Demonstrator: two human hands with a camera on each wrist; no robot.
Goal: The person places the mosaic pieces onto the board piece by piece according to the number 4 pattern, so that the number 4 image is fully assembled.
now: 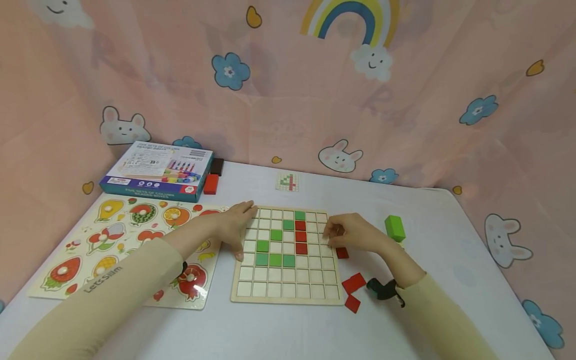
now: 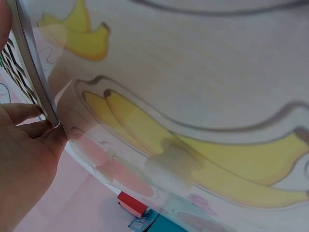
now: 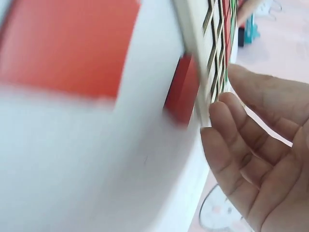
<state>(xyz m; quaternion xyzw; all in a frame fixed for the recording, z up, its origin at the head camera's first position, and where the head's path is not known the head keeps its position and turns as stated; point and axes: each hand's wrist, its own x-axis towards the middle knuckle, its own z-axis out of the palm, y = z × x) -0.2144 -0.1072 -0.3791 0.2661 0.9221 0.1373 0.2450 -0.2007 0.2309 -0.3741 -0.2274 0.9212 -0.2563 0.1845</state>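
**Gridded wooden board with coloured square tiles, positioned between two hands**

At far left on the white worktop lies a fruit knob puzzle. Behind it rests a box of column beads, with a dark block and a red block at its right side. The left hand is spread, thumb apart from the fingers, its fingertips touching the left edge of the gridded wooden board. On the board, green tiles descend diagonally leftward and then form a row of three; red tiles fill a column beneath the topmost green one. Behind the board lies a small pattern card. The right hand is at the board's right edge, fingers loosely bent, thumb apart, with nothing visible between them. Loose red tiles lie right of the board, one just beside its edge. Farther right stands a light-green block.
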